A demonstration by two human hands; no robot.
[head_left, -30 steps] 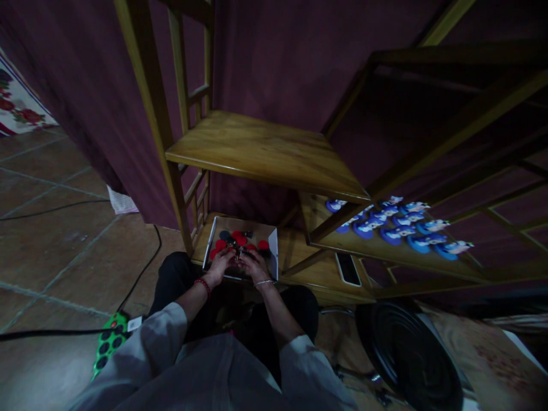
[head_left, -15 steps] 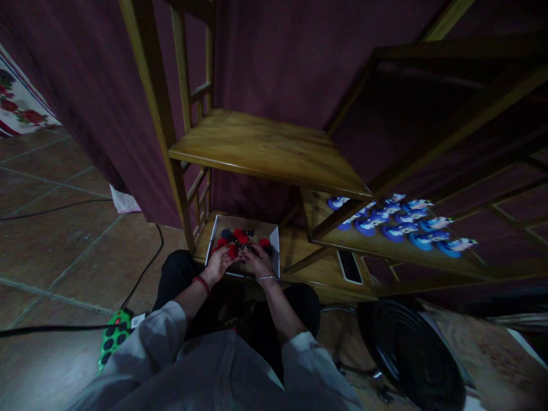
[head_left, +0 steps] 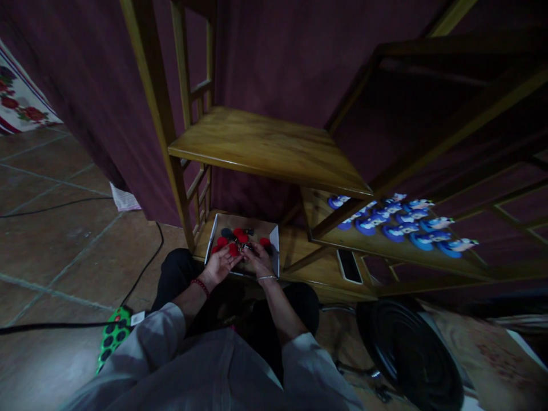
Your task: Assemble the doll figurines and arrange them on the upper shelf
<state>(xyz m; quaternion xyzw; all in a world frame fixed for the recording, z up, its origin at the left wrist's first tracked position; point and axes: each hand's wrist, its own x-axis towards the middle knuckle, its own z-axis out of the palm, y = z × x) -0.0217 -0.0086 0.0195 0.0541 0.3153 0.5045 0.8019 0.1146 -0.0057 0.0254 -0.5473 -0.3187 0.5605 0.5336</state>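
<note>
A shallow white box (head_left: 274, 251) on the low shelf holds several red and dark round pieces, with small shiny metal parts among them. My left hand (head_left: 219, 266), palm up at the box's front, holds a red round piece (head_left: 233, 249) that looks like a pom-pom keychain. From the other side, my right hand (head_left: 260, 262) pinches the small metal part attached to that piece. Both hands meet over the box, and the fingertips partly hide the metal part. Another red piece (head_left: 265, 242) lies just beyond my right hand.
A wooden shelf board (head_left: 265, 145) juts out above the box. Right of it, several blue-and-white figurines (head_left: 400, 230) lie on another shelf, with a phone (head_left: 350, 266) below. A round black stool seat (head_left: 411, 354) stands at right, a green power strip (head_left: 115, 337) at left.
My fingers have shifted slightly around the red piece and its metal part. Otherwise both hands stay in the same place over the box.
</note>
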